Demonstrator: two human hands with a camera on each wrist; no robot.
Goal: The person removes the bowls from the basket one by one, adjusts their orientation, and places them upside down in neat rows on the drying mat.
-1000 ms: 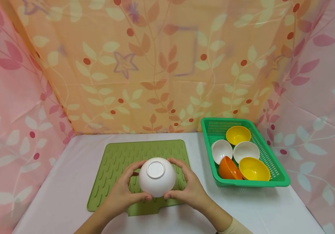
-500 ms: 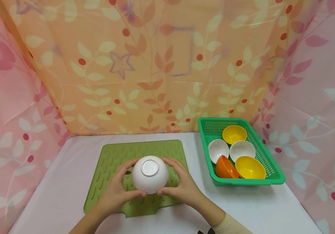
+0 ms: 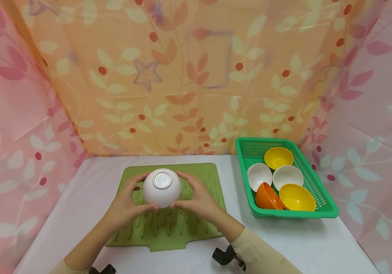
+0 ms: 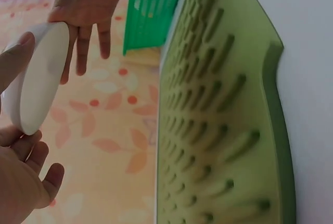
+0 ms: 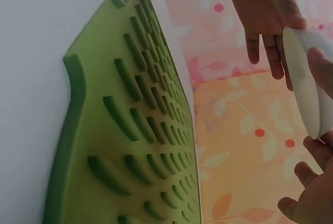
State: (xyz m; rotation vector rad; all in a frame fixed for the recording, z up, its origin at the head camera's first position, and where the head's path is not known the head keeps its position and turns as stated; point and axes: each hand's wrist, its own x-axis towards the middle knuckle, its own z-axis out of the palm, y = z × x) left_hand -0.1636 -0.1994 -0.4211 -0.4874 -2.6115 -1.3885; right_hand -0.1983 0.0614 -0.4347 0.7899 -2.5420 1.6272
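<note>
A white bowl (image 3: 162, 190) is held upside down above the green drying mat (image 3: 168, 224), its foot ring facing up. My left hand (image 3: 124, 203) grips the bowl's left side, thumb at the near edge and fingers round the far side. On the opposite side my right hand (image 3: 199, 199) grips it the same way. In the left wrist view the bowl (image 4: 44, 78) shows its open side facing down toward the ridged mat (image 4: 218, 130), with a gap between them. The right wrist view shows the bowl's rim (image 5: 299, 78) between thumb and fingers.
To the right stands a green plastic basket (image 3: 247, 190). Inside it are yellow bowls (image 3: 297, 198), white bowls (image 3: 287, 177) and a tilted orange bowl (image 3: 267, 197). A white cloth (image 3: 79, 205) covers the table, with patterned curtains (image 3: 189, 114) behind and at both sides.
Both hands have carried the upside-down bowl to the left and farther away over the mat. The basket and its bowls stay as they were.
</note>
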